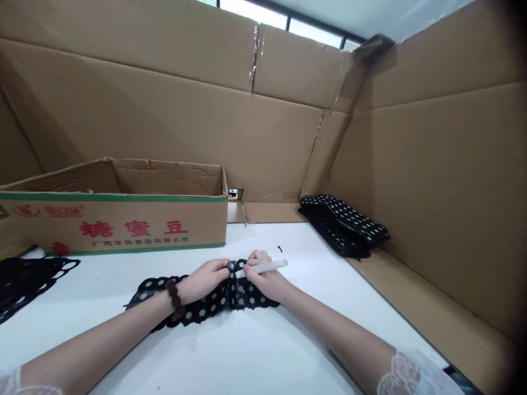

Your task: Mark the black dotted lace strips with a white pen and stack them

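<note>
A strip of black lace fabric with round pale dots [201,312] lies across the white table in front of me. My left hand [206,281], a dark scalloped band on its wrist, presses on the strip and pinches its upper edge beside a small bunched fold. Just to the right, my right hand [263,277] is closed around a white pen-shaped tool [272,266]. Its working end points left at the fold, but the tip is too small to make out. Both hands nearly meet at the fold.
An open cardboard box [144,222] with red lettering stands at the back left. A folded stack of dotted black fabric [343,225] lies at the back right. More black lace [28,282] lies at the left edge. Tall cardboard walls [185,109] surround the white table [230,356].
</note>
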Motion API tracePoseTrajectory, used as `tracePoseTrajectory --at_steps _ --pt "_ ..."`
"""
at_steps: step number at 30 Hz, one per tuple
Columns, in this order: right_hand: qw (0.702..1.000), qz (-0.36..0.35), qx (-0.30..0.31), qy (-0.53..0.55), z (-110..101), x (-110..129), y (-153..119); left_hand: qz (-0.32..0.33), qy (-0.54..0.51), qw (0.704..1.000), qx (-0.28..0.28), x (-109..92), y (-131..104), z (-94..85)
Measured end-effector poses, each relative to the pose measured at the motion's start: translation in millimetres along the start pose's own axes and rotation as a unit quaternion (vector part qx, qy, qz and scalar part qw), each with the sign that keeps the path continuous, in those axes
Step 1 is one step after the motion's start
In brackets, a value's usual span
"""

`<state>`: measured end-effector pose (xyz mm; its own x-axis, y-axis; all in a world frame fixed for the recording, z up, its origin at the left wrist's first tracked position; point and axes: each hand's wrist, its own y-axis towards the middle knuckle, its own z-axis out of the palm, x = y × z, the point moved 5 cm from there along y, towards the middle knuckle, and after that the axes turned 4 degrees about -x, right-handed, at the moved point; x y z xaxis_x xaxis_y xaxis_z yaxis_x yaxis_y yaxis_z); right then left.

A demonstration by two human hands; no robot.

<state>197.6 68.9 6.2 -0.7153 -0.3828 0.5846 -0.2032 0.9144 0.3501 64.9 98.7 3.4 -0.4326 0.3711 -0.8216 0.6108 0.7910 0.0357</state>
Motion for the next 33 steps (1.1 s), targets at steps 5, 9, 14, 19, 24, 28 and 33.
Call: tracePoseTrajectory --at_steps 5,9,14,19,24,28,33 --pt "0.981 -0.059 -0.028 -0.185 10 7 -2 0.003 0.135 0.988 -0.071 1 -1 3.1" --pt "0.959 -0.062 -0.073 -0.267 9 7 6 -0.006 0.171 0.981 -0.091 -4 -3 2.7" --pt "0.956 -0.044 -0.103 -0.271 -3 15 10 0.029 0.177 0.981 -0.079 -13 -5 -2.0" --pt "0.988 0.028 -0.052 -0.142 -10 15 4 0.086 0.289 0.952 -0.048 -11 -2 -8.3" --pt "0.997 0.058 0.049 -0.008 -4 2 2 0.118 0.279 0.953 0.017 -10 -4 -7.2" --pt "0.999 -0.009 -0.031 0.001 -14 6 2 0.127 0.249 0.959 0.049 -11 -7 -4.4" --pt "0.988 -0.006 -0.086 0.127 -18 13 -4 0.127 0.268 0.954 0.043 -9 -6 -4.7"
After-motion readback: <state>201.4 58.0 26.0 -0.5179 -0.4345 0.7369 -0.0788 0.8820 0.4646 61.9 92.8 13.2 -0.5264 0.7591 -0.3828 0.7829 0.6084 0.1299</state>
